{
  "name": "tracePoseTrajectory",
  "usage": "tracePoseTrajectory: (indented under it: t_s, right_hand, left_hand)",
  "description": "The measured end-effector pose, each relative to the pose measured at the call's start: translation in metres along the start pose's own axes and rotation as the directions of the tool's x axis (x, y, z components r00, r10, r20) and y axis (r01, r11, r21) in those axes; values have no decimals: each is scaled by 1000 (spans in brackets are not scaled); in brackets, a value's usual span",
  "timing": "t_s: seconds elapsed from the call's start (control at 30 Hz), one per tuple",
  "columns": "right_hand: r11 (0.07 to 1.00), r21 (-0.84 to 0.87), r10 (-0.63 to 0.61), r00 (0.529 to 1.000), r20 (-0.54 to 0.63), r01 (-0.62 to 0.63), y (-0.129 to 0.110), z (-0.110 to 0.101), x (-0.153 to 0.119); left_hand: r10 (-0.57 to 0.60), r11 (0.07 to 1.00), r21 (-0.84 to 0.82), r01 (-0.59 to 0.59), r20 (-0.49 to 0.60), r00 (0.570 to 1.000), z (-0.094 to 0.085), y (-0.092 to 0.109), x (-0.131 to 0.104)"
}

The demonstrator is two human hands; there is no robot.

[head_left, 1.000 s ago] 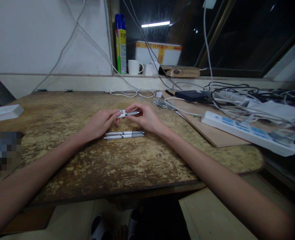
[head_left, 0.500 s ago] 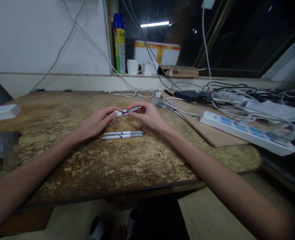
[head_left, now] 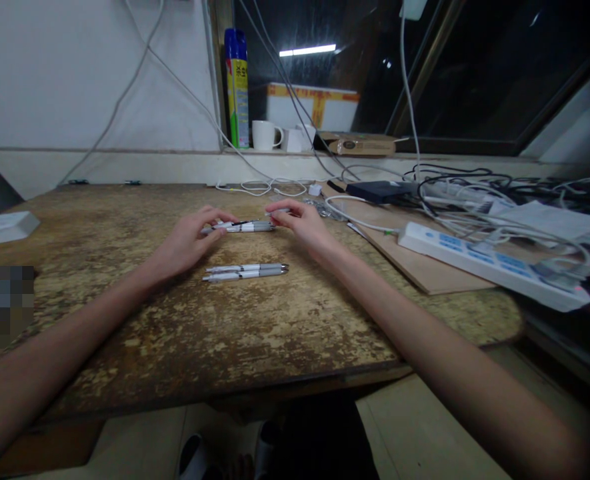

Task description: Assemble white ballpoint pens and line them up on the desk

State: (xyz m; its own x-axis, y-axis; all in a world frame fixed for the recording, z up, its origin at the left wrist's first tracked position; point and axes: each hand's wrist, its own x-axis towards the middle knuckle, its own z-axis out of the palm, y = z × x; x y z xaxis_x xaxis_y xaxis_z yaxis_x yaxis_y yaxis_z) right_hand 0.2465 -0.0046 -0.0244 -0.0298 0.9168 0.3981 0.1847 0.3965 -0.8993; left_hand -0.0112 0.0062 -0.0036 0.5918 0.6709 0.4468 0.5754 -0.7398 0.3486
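Grey piece (head_left: 283,211): mostly covered by the right hand (head_left: 305,225). Pen (head_left: 231,225): left end hidden in the left hand (head_left: 193,233). White box (head_left: 5,228): cut off at picture's left edge.

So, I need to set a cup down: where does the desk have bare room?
The desk shows bare wood between the near pens and its front edge, and between the white box and the left hand. It is crowded at right, with the power strip and tangled cables; other pens lie beside that hand.

Left hand (head_left: 193,236), right hand (head_left: 303,228) near, apart; fingers (head_left: 219,215) curled.
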Motion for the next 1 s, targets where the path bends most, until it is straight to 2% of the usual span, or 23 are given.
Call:
tracePoseTrajectory:
  t_s: [0.13,0.3,0.47,0.57,0.8,1.0]
  right_hand:
    - [995,-92,-41,999,-21,39,8,1,3]
    - [975,-202,-71,990,119,94,11,7,0]
    - [981,-134,-109,973,204,138,6,8,-4]
    - [984,-119,-111,980,166,131,6,5,-2]
    - [992,-107,-61,998,9,61,17,-5,5]
    - [997,-82,-17,999,-39,14,22,-10,7]
  left_hand:
    - [15,1000,4,-15,-21,1000,1,-1,0]
    - [80,997,8,-80,-19,997,1,1,0]
    - [97,995,-2,-97,5,995,-2,6,0]
    - [57,998,-2,-57,-15,998,-4,4,0]
    - [-141,989,-47,138,-58,988,-7,-11,-3]
    - [-187,980,-71,183,-54,981,-8,-11,-5]
